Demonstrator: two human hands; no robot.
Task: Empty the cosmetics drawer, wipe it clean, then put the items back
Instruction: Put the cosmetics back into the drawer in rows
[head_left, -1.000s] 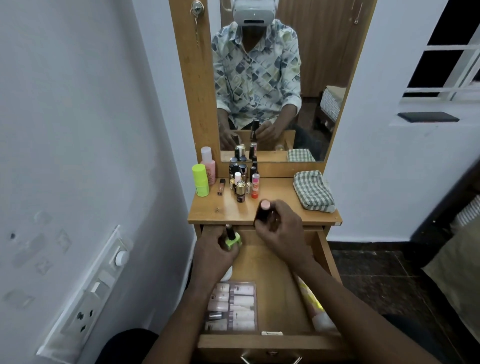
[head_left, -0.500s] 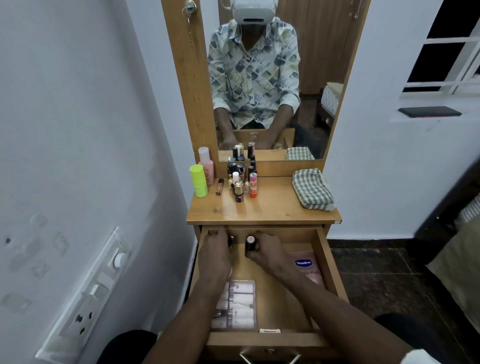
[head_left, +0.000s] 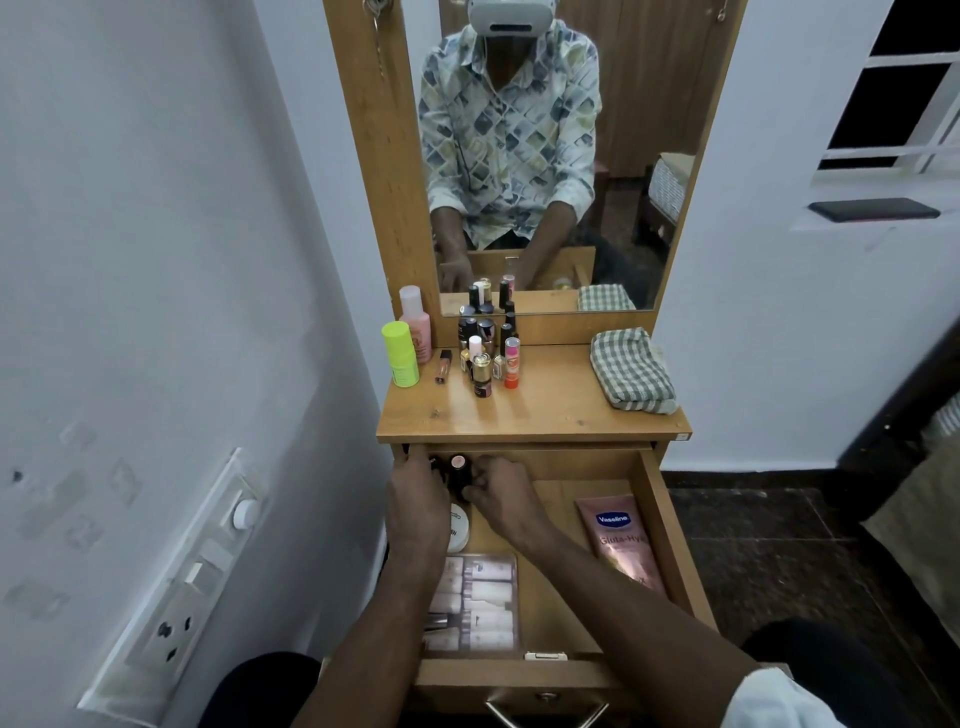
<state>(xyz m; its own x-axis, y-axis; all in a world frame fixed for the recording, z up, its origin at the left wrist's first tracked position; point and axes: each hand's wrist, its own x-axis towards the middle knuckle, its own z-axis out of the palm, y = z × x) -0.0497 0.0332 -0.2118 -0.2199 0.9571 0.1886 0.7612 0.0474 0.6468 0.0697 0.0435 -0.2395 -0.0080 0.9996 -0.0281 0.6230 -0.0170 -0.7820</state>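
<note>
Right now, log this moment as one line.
left hand: drawer back-left corner, grip hidden | right hand: holds pink-capped bottle there | cloth: folded on dresser top

Dim, cool indoor light. Soft sheen on tabletop (head_left: 545, 410) below mirror (head_left: 545, 156). Window (head_left: 893, 104) right of mirror dark. Wide-angle bending toward frame edges.

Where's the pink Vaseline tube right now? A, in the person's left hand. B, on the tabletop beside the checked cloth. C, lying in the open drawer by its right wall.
C: the pink Vaseline tube lies in the open drawer, along its right wall.
</note>
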